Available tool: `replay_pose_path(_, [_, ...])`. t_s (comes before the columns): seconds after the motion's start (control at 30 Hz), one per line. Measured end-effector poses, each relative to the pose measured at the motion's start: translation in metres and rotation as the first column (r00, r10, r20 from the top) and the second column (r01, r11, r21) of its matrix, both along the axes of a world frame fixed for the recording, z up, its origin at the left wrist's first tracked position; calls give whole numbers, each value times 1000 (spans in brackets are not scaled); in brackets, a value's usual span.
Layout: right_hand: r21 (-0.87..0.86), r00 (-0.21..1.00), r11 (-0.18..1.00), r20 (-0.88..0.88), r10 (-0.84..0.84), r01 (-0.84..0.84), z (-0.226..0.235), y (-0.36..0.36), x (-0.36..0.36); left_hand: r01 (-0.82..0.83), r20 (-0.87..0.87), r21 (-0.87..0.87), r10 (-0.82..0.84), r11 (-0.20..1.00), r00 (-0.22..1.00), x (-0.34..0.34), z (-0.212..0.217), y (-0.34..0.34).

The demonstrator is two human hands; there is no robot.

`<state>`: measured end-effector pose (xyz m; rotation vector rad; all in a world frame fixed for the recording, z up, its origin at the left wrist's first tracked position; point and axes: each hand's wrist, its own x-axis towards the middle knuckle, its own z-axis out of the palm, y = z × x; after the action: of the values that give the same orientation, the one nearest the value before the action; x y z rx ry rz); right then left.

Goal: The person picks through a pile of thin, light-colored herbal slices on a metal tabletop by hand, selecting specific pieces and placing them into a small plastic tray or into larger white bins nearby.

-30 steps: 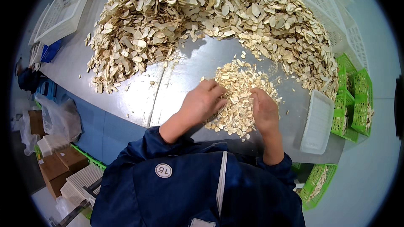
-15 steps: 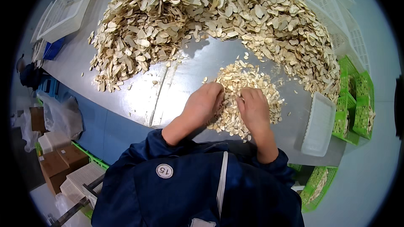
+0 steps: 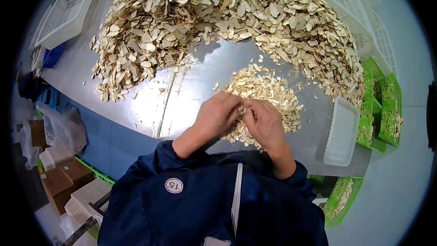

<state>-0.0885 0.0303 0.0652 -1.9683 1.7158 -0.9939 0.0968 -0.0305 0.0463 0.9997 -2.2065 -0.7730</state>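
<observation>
A small heap of pale dried slices and broken bits lies on the metal table in front of me. My left hand rests at the heap's left edge with its fingers curled inward. Close beside it, my right hand is over the near part of the heap, its thumb and fingers drawn together. The fingertips of both hands meet or nearly meet; what lies between them is too small to make out. A large mound of bigger cream-coloured dried slices curves around the far side of the table.
On the right of the metal table lies a white plastic tray. Green baskets stand beyond the right edge. White crates are at the far left, with cardboard boxes and a clear plastic bag below left.
My right hand has moved left, and its fingers have closed in toward my left hand's fingertips. The whole view has shifted slightly.
</observation>
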Motion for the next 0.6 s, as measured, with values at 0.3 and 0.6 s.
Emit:
replay_pose_path(0.3, [-197,876,917,-281,-393,348,-56,-5,-115,-123,256,-91,142,988,956,37,-20,-31])
replay_pose_path(0.6, [55,998,997,-11,-62,62,-47,-22,-51,201,62,55,-204,978,977,-13,-29,-19])
